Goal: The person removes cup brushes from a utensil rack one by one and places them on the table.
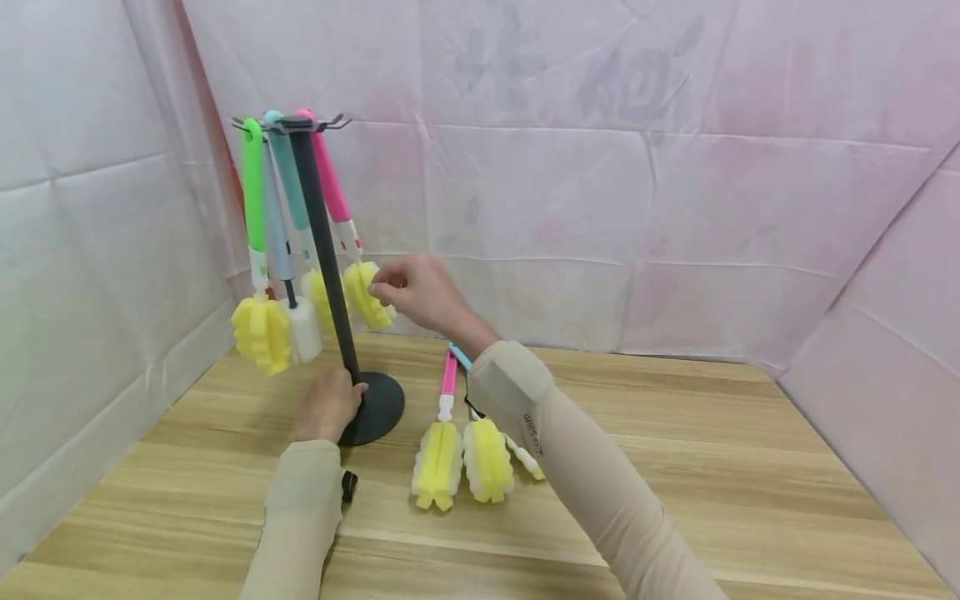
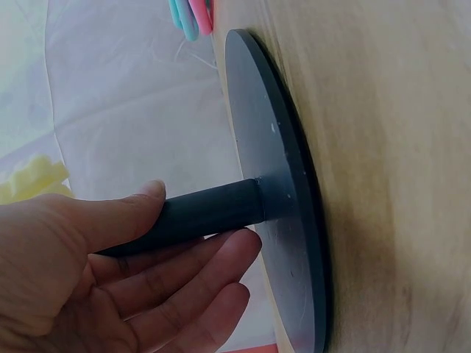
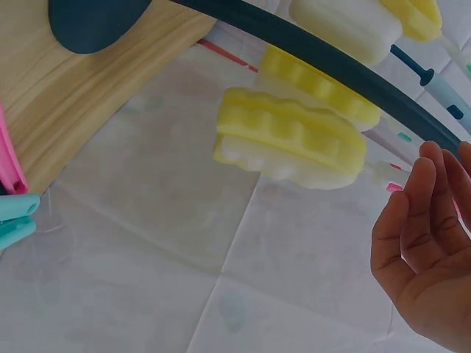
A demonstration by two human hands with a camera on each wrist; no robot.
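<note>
A black stand (image 1: 318,225) rises from a round base on the wood table. Low on its pole my left hand (image 1: 330,406) has thumb and fingers about it, just above the base (image 2: 268,132). From the hooks at the top hang a green-handled sponge brush (image 1: 255,187), a grey-blue brush with a white head (image 1: 303,332), a teal-handled sponge brush (image 1: 288,175) and a pink-handled sponge brush (image 1: 332,183). My right hand (image 1: 426,292), fingers loosely bent and holding nothing, overlaps the pink brush's yellow sponge in the head view. The right wrist view has the same hand (image 3: 430,243) beside that brush's neck.
Right of the base lie a pink-handled sponge brush (image 1: 437,462), a blue-handled one (image 1: 487,458) and a small thin brush (image 1: 528,458), partly under my right forearm. A small black object (image 1: 348,486) is by my left sleeve. Pale cloth (image 1: 562,225) hangs behind the table.
</note>
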